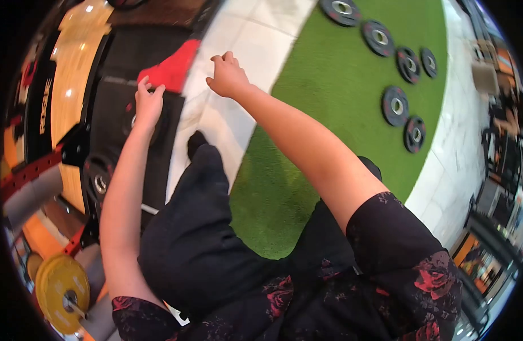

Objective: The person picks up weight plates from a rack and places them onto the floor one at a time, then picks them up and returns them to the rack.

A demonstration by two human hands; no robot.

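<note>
My left hand (149, 103) hangs over the black mat with its fingers loosely bent and apart, and I see nothing in it. A dark weight plate (129, 120) lies below it, partly hidden by the hand and forearm. To the right, my right hand (228, 77) is held above the white tiles (261, 42). Its thumb stands away from the half-curled fingers, and it holds nothing visible. Between the two hands, a bright red patch (173, 69) marks the floor by the mat. Another black weight plate (99, 181) is beside my left forearm.
Several black weight plates (395, 105) lie flat on the green turf (329, 85) at the right. A yellow weight plate (63, 292) is mounted at lower left, near a red and black rack frame (31, 173). Gym equipment (494, 244) lines the right edge.
</note>
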